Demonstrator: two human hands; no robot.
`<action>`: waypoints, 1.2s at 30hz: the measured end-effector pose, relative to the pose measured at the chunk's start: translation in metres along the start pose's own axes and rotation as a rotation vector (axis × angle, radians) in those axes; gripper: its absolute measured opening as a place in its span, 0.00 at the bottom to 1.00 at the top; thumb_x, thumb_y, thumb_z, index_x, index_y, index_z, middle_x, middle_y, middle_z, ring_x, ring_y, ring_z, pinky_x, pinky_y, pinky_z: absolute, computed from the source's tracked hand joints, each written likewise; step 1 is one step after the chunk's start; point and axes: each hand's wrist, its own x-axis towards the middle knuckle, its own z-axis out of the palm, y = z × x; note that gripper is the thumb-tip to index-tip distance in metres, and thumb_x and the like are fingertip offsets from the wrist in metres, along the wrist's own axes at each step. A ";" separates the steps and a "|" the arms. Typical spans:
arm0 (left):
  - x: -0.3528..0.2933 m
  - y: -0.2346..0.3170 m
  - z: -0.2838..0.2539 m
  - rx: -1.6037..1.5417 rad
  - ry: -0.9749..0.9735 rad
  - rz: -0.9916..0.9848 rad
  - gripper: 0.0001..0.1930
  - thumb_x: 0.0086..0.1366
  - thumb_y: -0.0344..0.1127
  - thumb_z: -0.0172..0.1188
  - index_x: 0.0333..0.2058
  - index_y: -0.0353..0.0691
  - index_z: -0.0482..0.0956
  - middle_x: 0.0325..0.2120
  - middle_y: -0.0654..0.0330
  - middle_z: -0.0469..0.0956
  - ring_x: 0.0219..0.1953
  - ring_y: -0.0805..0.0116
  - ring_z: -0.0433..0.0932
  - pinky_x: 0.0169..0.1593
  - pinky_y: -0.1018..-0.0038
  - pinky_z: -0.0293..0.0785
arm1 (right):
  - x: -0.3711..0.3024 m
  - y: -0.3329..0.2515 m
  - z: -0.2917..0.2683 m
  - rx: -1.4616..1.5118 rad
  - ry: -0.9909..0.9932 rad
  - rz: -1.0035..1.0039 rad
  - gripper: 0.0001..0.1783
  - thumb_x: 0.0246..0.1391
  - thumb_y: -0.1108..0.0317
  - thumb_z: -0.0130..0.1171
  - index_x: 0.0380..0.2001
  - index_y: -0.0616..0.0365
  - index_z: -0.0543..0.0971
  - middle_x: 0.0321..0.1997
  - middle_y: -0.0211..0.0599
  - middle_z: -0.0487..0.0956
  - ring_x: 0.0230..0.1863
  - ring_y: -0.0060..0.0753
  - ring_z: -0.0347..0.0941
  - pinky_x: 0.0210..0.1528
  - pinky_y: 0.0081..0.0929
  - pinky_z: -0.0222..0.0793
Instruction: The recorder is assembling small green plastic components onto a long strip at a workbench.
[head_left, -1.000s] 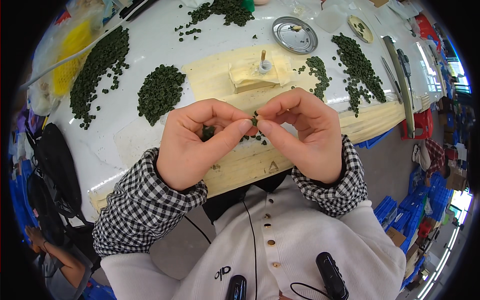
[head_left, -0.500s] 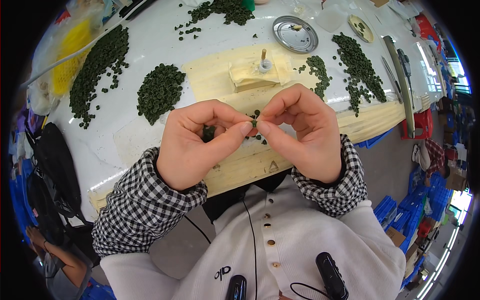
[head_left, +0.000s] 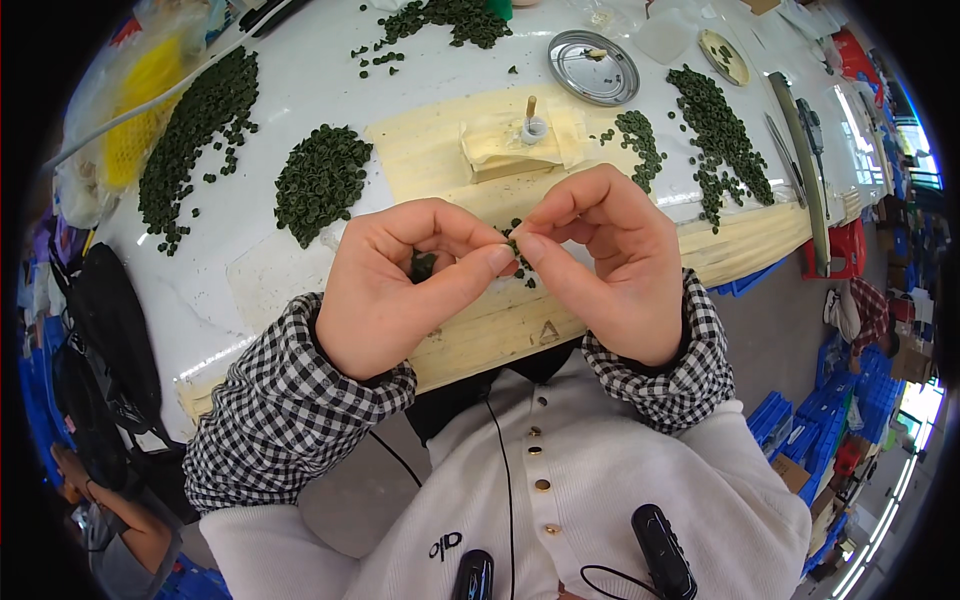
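Pinching one tiny green bit with left hand and right hand, near the middle; not let go yet. Farther off, not in hand: left heap, right heap, then far heap. Cannot tell finished from unfinished.

The person wears black-and-white checked sleeves gathered just behind the hands and, below them, a cream top with metallic buttons and a thin black cord.

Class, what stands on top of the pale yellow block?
A small whitish cup with a brownish stick standing in it. The patch of block beneath the cup is covered.
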 end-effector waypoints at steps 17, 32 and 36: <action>0.000 0.000 0.002 -0.018 -0.028 0.024 0.05 0.60 0.27 0.55 0.32 0.30 0.76 0.29 0.58 0.79 0.34 0.75 0.77 0.41 0.80 0.71 | -0.001 0.004 -0.001 -0.067 0.016 -0.074 0.09 0.47 0.77 0.57 0.33 0.64 0.71 0.30 0.32 0.75 0.32 0.21 0.75 0.39 0.19 0.71; 0.000 0.000 0.003 0.004 0.003 0.027 0.04 0.59 0.28 0.56 0.31 0.32 0.77 0.27 0.60 0.79 0.33 0.78 0.75 0.40 0.82 0.70 | -0.002 0.002 -0.003 -0.120 -0.045 -0.074 0.10 0.46 0.82 0.56 0.27 0.59 0.67 0.32 0.33 0.73 0.35 0.19 0.70 0.40 0.19 0.66; 0.002 0.003 0.005 -0.036 0.010 0.004 0.05 0.60 0.28 0.56 0.31 0.32 0.77 0.27 0.60 0.79 0.32 0.78 0.75 0.39 0.82 0.70 | -0.001 0.006 0.000 -0.083 0.067 -0.088 0.07 0.46 0.77 0.58 0.29 0.63 0.71 0.27 0.32 0.75 0.29 0.20 0.72 0.36 0.18 0.69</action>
